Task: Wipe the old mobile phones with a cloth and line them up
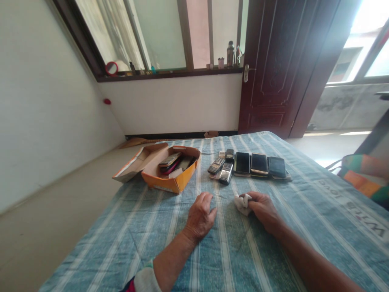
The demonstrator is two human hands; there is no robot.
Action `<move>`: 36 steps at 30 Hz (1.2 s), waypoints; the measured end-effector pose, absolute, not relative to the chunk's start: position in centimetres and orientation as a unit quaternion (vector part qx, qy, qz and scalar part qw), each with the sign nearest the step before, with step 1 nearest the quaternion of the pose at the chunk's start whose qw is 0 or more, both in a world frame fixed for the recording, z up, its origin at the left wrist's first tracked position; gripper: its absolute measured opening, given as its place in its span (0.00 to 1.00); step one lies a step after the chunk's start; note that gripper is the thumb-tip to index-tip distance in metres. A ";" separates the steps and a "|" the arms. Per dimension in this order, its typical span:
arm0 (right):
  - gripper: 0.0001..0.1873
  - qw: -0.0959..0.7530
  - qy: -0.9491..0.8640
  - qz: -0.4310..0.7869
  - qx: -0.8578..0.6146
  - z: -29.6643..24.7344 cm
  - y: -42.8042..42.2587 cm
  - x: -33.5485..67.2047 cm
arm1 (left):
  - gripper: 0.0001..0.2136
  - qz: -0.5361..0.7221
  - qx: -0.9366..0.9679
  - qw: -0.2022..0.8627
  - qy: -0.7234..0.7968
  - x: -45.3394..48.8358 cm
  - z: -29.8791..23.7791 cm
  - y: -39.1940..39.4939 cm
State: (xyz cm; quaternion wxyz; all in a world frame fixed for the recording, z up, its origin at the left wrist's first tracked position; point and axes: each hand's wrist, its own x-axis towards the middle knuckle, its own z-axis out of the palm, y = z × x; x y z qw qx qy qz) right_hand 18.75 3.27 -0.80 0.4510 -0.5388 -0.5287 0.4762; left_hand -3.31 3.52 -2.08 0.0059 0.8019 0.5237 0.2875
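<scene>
A crumpled white cloth or tissue (242, 204) is pinched in my right hand (263, 210), low over the striped bedspread. My left hand (200, 215) rests on the fabric with its fingers loosely bent and the thumb apart; nothing shows in it. Beyond both hands lies a cluster of keypad phones, among them a grey one (216, 166) and a silver-black one (226, 173). To their right, touchscreen phones lie in a row: a black one (242, 163), a gold-edged one (259, 164) and a dark one (277, 167). Other phones seem to lie beneath them.
An orange cardboard box (164, 183) with its lid (130, 165) folded back stands at the left, holding several phones (170, 160). The blue striped bedspread (219, 259) covers the surface. Behind are a brown door (273, 61) and a window ledge (182, 74) with small items.
</scene>
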 end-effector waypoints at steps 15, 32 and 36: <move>0.14 0.448 -0.533 0.471 -0.541 -1.0 3.2 18.7 | 0.11 0.278 0.799 0.025 0.532 -3.2 -1.9 3.3; 0.12 0.432 -0.539 0.457 -0.560 -0.1 2.4 18.5 | 0.10 0.271 0.789 0.073 0.547 -3.0 -1.5 2.5; 0.14 0.416 -0.547 0.452 -0.569 0.2 2.2 18.5 | 0.10 0.282 0.789 0.085 0.540 -3.2 -1.5 2.5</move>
